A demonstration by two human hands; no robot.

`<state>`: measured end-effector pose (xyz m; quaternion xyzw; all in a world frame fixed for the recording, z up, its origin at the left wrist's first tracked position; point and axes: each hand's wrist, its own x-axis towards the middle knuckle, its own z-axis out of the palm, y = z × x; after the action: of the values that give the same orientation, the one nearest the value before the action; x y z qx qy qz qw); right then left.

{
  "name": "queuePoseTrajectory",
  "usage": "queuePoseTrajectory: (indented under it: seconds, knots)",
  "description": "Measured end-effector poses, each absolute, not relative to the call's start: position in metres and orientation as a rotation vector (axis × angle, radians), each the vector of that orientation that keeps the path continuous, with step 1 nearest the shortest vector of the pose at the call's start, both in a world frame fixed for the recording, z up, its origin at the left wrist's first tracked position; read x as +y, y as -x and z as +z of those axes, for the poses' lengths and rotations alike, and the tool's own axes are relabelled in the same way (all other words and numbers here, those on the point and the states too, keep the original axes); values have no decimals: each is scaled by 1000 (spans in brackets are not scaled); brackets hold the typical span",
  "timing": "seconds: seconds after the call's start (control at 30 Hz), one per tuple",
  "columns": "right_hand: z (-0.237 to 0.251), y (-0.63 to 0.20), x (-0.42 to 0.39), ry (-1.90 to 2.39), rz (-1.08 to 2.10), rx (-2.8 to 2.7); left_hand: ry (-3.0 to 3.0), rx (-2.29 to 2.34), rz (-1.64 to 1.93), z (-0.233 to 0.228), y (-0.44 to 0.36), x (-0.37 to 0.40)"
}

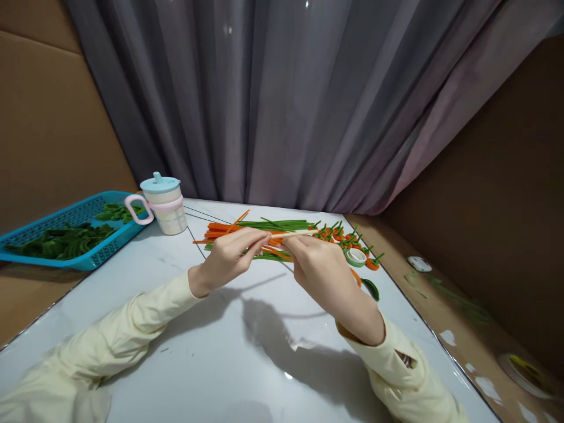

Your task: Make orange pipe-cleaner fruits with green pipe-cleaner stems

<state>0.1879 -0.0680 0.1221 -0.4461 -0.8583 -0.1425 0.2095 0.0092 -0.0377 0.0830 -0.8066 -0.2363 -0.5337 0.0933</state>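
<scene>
Over the far half of the white table, my left hand (235, 249) and my right hand (319, 264) meet with fingertips pinched. A thin pale stick (295, 234) runs between them, its left end at my left fingertips and its right end past my right hand. Some orange shows under the stick between the hands; whether it is held or lies behind cannot be told. Beyond them lie bundles of orange pipe cleaners (215, 230) and green pipe cleaners (286, 225). Several small orange shapes with green stems (338, 233) sit to the right, near a roll of green tape (355, 257).
At the left, a blue plastic basket (94, 258) holds dark green coiled pieces (66, 241). Next to it stands a cup (163, 205) with a blue lid and pink handle. A dark green leaf-like piece (371, 289) lies right of my right hand. A grey curtain (273, 106) hangs behind.
</scene>
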Motion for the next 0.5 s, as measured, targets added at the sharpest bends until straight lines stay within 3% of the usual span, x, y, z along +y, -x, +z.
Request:
queuePoseTrajectory:
  seconds: [0.1, 0.2, 0.27, 0.4, 0.5]
  knots:
    - [124, -193, -62, 1113, -715, -2347, 2600, -775, -1566, 93, -9, -45]
    - [125, -196, -55, 1051, -677, -2341, 2815, -885, -1587, 102, -7, -52]
    - [124, -197, -52, 1071, -412, -2358, 2933, -919, -1589, 105, -4, -54]
    - [121, -197, -51, 1096, 406, -2295, 2974, -839, -1565, 103, -1, -53]
    - [114, -198, -52, 1091, 704, -2204, 2944, -732, -1544, 97, -1, -51]
